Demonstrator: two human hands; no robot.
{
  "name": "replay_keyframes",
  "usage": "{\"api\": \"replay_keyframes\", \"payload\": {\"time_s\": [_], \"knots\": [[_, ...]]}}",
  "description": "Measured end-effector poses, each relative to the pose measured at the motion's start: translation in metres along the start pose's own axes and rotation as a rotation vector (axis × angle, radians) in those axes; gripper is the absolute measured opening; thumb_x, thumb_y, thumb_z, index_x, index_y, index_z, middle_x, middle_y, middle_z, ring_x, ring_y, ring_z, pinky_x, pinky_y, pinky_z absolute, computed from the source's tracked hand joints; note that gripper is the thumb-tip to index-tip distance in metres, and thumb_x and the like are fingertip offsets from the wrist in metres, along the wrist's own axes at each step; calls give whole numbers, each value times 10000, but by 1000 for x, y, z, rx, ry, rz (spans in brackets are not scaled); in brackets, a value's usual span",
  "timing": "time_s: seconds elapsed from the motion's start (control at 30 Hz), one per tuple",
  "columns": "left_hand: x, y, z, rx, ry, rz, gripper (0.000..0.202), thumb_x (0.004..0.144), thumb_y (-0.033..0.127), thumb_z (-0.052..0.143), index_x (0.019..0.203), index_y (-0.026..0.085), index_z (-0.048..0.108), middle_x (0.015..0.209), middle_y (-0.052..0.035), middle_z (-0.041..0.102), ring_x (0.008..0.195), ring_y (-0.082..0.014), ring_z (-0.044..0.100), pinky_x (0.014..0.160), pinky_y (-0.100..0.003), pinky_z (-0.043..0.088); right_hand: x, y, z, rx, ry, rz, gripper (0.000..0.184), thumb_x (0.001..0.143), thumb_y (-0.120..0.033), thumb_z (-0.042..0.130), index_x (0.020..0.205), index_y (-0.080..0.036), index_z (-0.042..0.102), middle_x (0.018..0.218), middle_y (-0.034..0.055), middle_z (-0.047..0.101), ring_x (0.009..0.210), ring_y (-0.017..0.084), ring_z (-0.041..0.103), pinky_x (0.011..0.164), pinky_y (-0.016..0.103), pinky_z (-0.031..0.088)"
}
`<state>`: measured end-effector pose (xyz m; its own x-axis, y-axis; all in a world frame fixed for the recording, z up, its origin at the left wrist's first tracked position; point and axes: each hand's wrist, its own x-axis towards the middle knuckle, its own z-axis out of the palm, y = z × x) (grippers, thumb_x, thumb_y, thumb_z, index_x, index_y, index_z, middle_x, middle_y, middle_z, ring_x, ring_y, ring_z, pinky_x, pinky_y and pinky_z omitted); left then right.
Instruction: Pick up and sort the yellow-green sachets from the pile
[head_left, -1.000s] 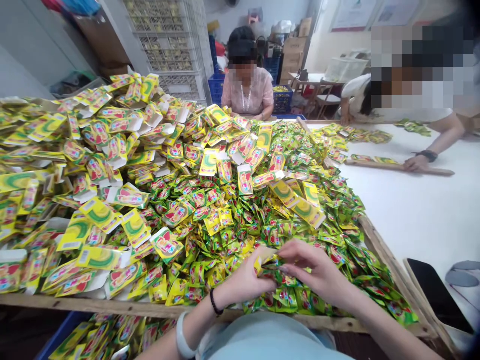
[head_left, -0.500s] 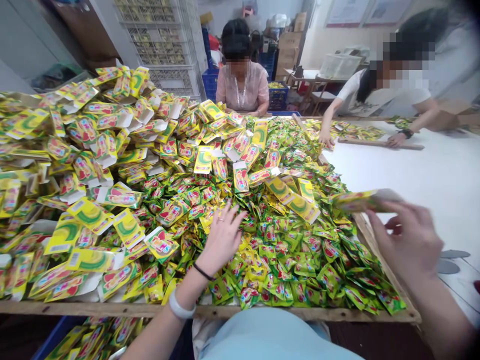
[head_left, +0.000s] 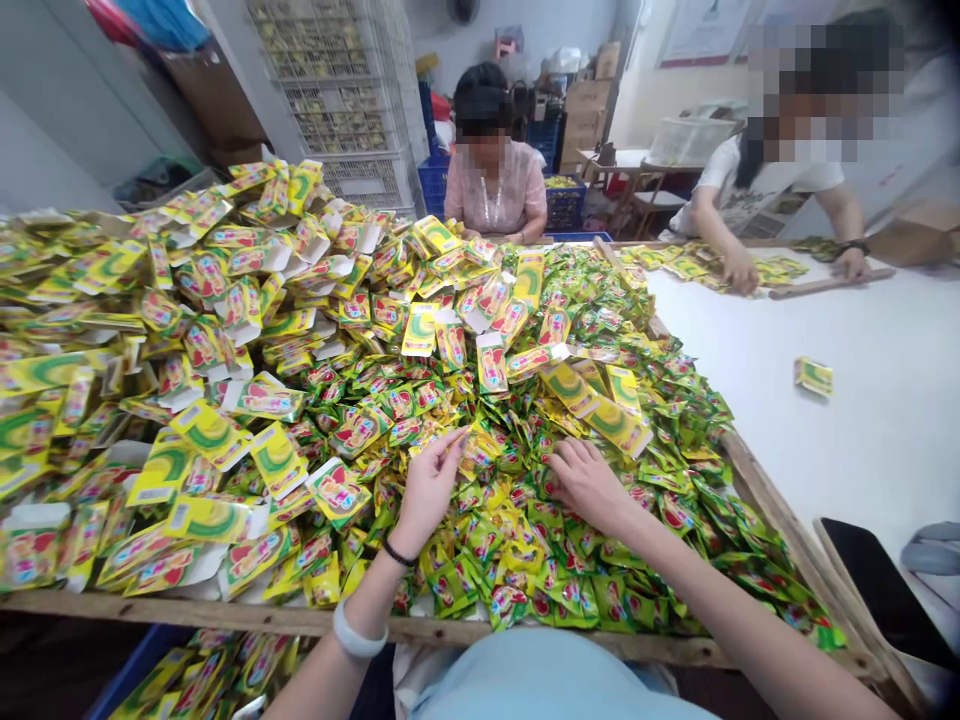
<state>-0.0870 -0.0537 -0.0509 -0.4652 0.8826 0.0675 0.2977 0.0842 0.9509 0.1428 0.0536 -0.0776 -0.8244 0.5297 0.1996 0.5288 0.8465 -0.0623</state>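
My left hand (head_left: 433, 482) is closed in a pinch at the edge of a yellow packet (head_left: 481, 447) in the middle of the pile. To its right, my right hand (head_left: 591, 484) reaches down into the green packets (head_left: 570, 560), its fingers curled; whatever lies under the fingertips is hidden. Small yellow-and-green cartons (head_left: 206, 435), many with raised white flaps, are heaped to the left of my hands. One small carton (head_left: 814, 378) lies alone on the white tabletop (head_left: 735, 350) to the right.
A wooden rim (head_left: 247, 616) borders the pile in front, and a wooden strip (head_left: 780, 530) divides it from the white tabletop. A dark phone (head_left: 885, 585) lies at right. Two co-workers sit across, one with a hand (head_left: 741, 270) at yellow packets. Stacked crates (head_left: 337, 110) stand behind.
My right hand has let go of the carton, which now lies on the white tabletop, and has moved left into the green packets. My left hand has closed from spread fingers to a pinch.
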Motion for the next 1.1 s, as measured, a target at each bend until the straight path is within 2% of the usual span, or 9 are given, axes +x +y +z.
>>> {"api": "replay_keyframes", "payload": {"time_s": [0.1, 0.2, 0.33, 0.43, 0.63, 0.73, 0.93, 1.03, 1.1], "knots": [[-3, -2, 15, -211, -75, -106, 430, 814, 424, 535, 1137, 152, 617, 622, 13, 574, 514, -117, 518, 545, -283, 537, -6, 12, -7, 25, 0, 15, 109, 800, -267, 630, 877, -191, 613, 1022, 100, 596, 1059, 270, 503, 889, 419, 420], [-5, -4, 29, -282, -142, -139, 450, 823, 416, 521, 1181, 151, 588, 614, 22, 549, 524, -114, 527, 608, -312, 558, -9, 15, -25, 181, 74, 28, 109, 868, -262, 540, 877, -218, 639, 1137, 84, 577, 1169, 262, 443, 959, 438, 385], [-10, 4, 39, -313, -248, -128, 429, 836, 420, 505, 1178, 174, 587, 778, -17, 623, 612, -130, 586, 634, -308, 560, -3, -4, -54, 635, 146, 56, 166, 908, -288, 477, 906, -230, 632, 1241, 66, 516, 1237, 229, 400, 1020, 423, 350], [-17, 14, 41, -357, -319, -154, 416, 850, 438, 484, 1145, 170, 603, 799, -34, 647, 620, -136, 598, 597, -279, 544, 8, -22, -62, 812, 152, 66, 159, 891, -316, 507, 868, -211, 624, 1195, 83, 527, 1173, 222, 464, 989, 400, 381], [-32, 25, 58, -642, -85, -238, 448, 816, 451, 543, 1163, 169, 566, 970, -79, 679, 749, -179, 654, 664, -297, 553, 22, -50, -39, 1136, 448, 404, 232, 863, -394, 526, 765, -197, 600, 1077, 87, 558, 1030, 217, 544, 791, 325, 497], [-38, 26, 69, -685, -17, -227, 479, 802, 492, 543, 1153, 167, 577, 1082, -106, 659, 863, -211, 657, 702, -305, 557, 21, -62, -32, 1199, 509, 492, 241, 850, -407, 539, 756, -194, 602, 1052, 84, 566, 1004, 218, 552, 711, 291, 508], [-33, 31, 76, -700, -46, -209, 449, 785, 442, 595, 1136, 161, 594, 1141, -111, 642, 926, -211, 648, 787, -320, 539, 15, -63, -29, 1178, 591, 577, 189, 845, -370, 557, 802, -189, 594, 1007, 74, 588, 867, 183, 587, 644, 263, 500], [-29, 32, 86, -679, -84, -173, 431, 786, 403, 610, 1135, 150, 592, 1045, -106, 682, 887, -200, 654, 823, -333, 522, 14, -58, -28, 1247, 684, 602, 189, 812, -360, 606, 908, -202, 562, 1048, 69, 600, 964, 193, 585, 787, 307, 504], [-28, 31, 96, -615, -79, -129, 409, 800, 387, 598, 1125, 139, 596, 983, -105, 694, 864, -200, 651, 817, -338, 517, 15, -53, -28, 1386, 701, 622, 316, 786, -362, 639, 1039, -222, 513, 1097, 65, 603, 1000, 197, 588, 824, 336, 508]]}}
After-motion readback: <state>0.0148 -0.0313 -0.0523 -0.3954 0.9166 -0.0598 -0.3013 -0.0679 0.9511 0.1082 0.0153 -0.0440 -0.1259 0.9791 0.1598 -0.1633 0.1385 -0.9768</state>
